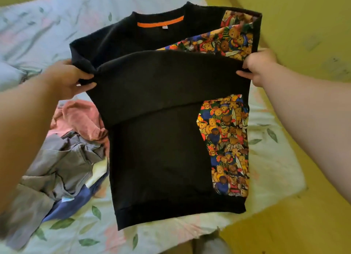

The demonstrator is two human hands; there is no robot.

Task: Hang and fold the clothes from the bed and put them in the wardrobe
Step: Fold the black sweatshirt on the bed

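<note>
A black sweatshirt (161, 158) with teddy-bear print panels and an orange neck tape lies spread on the floral bed sheet (57, 22), collar away from me. Its black sleeves are folded across the chest. My left hand (70, 77) pinches the sweatshirt's left side at sleeve height. At the right side my right hand (260, 67) pinches the fabric edge at the same height.
A heap of unfolded clothes lies left of the sweatshirt: a pink garment (79, 117), a grey one (57, 168) and a blue one (76, 202). Yellow floor (303, 26) runs along the bed's right edge and near corner.
</note>
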